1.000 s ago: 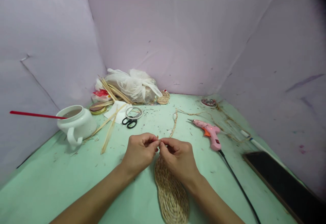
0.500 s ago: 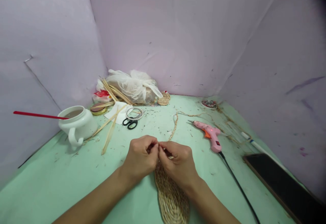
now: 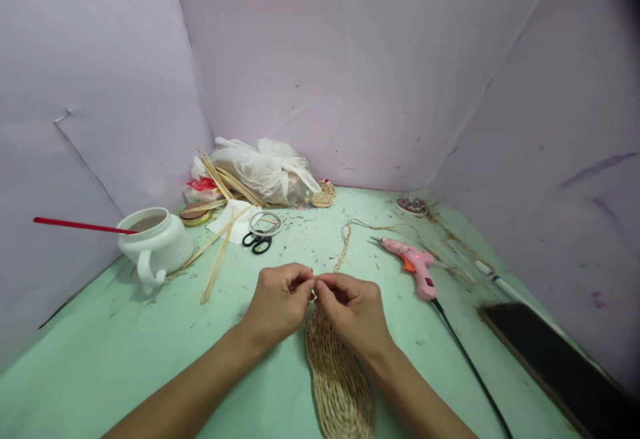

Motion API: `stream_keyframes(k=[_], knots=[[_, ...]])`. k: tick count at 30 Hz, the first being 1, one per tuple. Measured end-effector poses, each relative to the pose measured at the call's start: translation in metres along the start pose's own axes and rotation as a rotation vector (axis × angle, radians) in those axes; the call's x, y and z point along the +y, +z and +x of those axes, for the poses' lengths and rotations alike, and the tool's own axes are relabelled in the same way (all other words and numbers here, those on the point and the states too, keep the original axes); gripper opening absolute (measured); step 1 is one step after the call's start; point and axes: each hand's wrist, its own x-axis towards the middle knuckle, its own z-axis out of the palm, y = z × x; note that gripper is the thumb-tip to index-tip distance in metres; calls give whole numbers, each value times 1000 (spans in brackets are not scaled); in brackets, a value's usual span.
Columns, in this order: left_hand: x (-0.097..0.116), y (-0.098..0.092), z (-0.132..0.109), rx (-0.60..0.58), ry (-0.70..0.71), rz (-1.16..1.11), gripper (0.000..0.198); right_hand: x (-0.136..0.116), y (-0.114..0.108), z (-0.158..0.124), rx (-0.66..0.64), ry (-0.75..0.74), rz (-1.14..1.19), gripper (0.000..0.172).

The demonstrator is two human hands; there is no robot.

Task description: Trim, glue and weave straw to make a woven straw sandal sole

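Observation:
My left hand [image 3: 281, 302] and my right hand [image 3: 356, 309] meet fingertip to fingertip, both closed in a pinch. Between them is the end of a thin braided straw cord [image 3: 344, 252], mostly hidden by the fingers. Beyond my hands, that cord runs away across the table and bends right. Directly below the fingertips lies a coiled straw sole [image 3: 341, 386], shaped like a shoe insole, its far tip partly covered by my right hand. To the right rests a pink glue gun [image 3: 413, 266] with an orange trigger, its nozzle pointing left.
At left stands a white pot [image 3: 155, 242] holding liquid and a red stick [image 3: 83, 224]. Black scissors [image 3: 257, 242], a tape roll [image 3: 266, 223], straw strips [image 3: 217, 269] and a white plastic bag [image 3: 265, 166] lie behind. A dark phone-like slab [image 3: 545, 359] lies at right.
My hands have lifted slightly off the sole's tip, showing more of it, and the fingertips have shifted a little. The whole view has drifted slightly right.

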Motion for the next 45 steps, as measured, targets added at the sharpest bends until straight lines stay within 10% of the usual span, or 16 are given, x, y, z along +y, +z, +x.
stream_keyframes(k=[13, 23, 45], knots=[[14, 0, 2, 56, -206, -198, 8, -3, 1, -1, 31, 32, -14, 16], [13, -4, 1, 31, -139, -122, 11, -1, -3, -3, 23, -299, -221, 18], [12, -2, 1, 20, -119, -124, 10, -4, -2, -2, 16, -41, -39, 12]])
